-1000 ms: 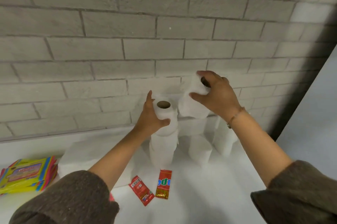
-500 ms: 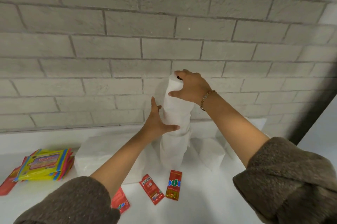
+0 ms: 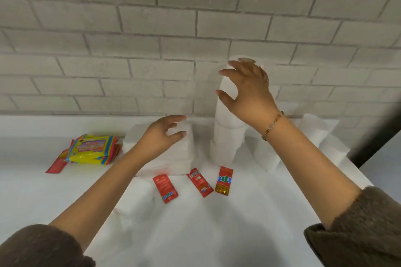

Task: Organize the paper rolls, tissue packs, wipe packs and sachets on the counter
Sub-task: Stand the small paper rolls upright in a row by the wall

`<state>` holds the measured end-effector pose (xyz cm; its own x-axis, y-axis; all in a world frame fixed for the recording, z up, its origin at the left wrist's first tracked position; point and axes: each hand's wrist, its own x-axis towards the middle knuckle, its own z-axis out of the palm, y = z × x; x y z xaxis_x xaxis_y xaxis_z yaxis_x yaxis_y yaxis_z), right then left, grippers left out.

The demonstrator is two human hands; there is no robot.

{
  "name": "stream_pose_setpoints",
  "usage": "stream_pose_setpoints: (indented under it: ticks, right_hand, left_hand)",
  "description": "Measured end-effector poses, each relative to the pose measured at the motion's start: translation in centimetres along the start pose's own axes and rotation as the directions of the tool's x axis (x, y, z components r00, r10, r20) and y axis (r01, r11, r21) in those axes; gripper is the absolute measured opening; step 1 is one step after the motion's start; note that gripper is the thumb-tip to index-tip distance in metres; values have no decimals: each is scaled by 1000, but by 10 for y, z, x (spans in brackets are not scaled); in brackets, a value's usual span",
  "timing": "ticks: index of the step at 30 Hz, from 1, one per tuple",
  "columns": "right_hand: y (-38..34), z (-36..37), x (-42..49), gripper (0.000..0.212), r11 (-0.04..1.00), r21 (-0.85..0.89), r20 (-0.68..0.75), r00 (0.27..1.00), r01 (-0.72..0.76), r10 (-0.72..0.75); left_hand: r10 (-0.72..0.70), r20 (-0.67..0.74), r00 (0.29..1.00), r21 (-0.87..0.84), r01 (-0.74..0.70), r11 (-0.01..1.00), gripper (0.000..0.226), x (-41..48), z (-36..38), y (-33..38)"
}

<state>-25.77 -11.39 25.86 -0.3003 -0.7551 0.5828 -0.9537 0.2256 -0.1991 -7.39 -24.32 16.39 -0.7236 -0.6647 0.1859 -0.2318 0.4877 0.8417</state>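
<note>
A tall stack of white paper rolls [image 3: 226, 136] stands against the brick wall at the centre. My right hand [image 3: 247, 90] hovers in front of its upper rolls, fingers spread, holding nothing. My left hand [image 3: 160, 136] is open too, lower down, over the white tissue packs [image 3: 182, 158]. Three red sachets [image 3: 200, 182] lie on the white counter [image 3: 217, 234] in front of the stack. More loose rolls [image 3: 267, 156] sit to the right. Yellow wipe packs [image 3: 93, 149] lie at the left with a red sachet [image 3: 56, 163] under them.
Another white roll or pack [image 3: 134, 206] lies near my left forearm. The brick wall [image 3: 152, 49] runs along the back. The counter's right edge falls away beside a dark vertical strip [image 3: 377, 136].
My right hand set a roll on top of the stack and let go. My left hand released the stack and dropped to the left. The view shifted right and down.
</note>
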Motion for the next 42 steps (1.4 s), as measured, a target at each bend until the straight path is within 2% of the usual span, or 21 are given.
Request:
stream_pose_setpoints:
  ticks: [3, 5, 9, 14, 18, 21, 23, 25, 26, 28, 31, 35, 38, 42]
  right_hand:
    - [-26, 18, -32, 36, 994, 97, 2, 999, 46, -47]
    - [-44, 38, -51, 32, 988, 146, 42, 998, 41, -48]
    - [-82, 85, -84, 29, 962, 266, 186, 983, -61, 11]
    - [-135, 145, -119, 29, 924, 330, 353, 933, -194, 70]
    - [-171, 189, -137, 37, 871, 317, 493, 850, -375, 187]
    - [-187, 217, -141, 55, 830, 242, 534, 783, -503, 319]
    - [-195, 234, -147, 72, 806, 130, 590, 699, -577, 405]
    - [-200, 246, -152, 82, 714, 125, 647, 602, -689, 468]
    - [-200, 249, -152, 83, 671, 145, 658, 577, -727, 483]
    - [-197, 252, -151, 86, 642, 159, 658, 566, -750, 498]
    - [-200, 249, -155, 87, 566, 216, 623, 559, -795, 548]
    - [-219, 244, -176, 68, 503, 373, 524, 624, -780, 579]
    - [-218, 225, -183, 63, 503, 450, 404, 670, -738, 623]
    - [-187, 175, -184, 56, 473, 549, 131, 630, -689, 766]
  left_hand:
    - [-41, 33, 999, -38, 42, 998, 30, -44, -22, -18]
    - [-92, 5, 996, -51, 92, 994, 31, -74, -38, -34]
    - [-230, -104, 968, -106, 219, 970, 33, -120, -62, -64]
    - [-329, -105, 939, -87, 321, 943, 27, -164, -86, -97]
    - [-397, -63, 916, -4, 397, 918, 28, -188, -98, -130]
    - [-441, -53, 896, 87, 444, 892, 36, -198, -103, -153]
    - [-465, -21, 885, 139, 463, 875, 51, -203, -105, -169]
    - [-514, 55, 856, 201, 495, 845, 72, -207, -103, -183]
    - [-540, 89, 837, 225, 511, 829, 80, -209, -101, -188]
    - [-560, 122, 819, 246, 522, 817, 84, -211, -97, -196]
    - [-528, 138, 838, 270, 481, 834, 70, -211, -97, -204]
    - [-511, 229, 828, 158, 487, 859, 54, -206, -97, -206]
    - [-486, 301, 820, 55, 494, 868, 50, -201, -93, -200]
    - [-404, 262, 877, -83, 437, 896, 58, -179, -84, -178]
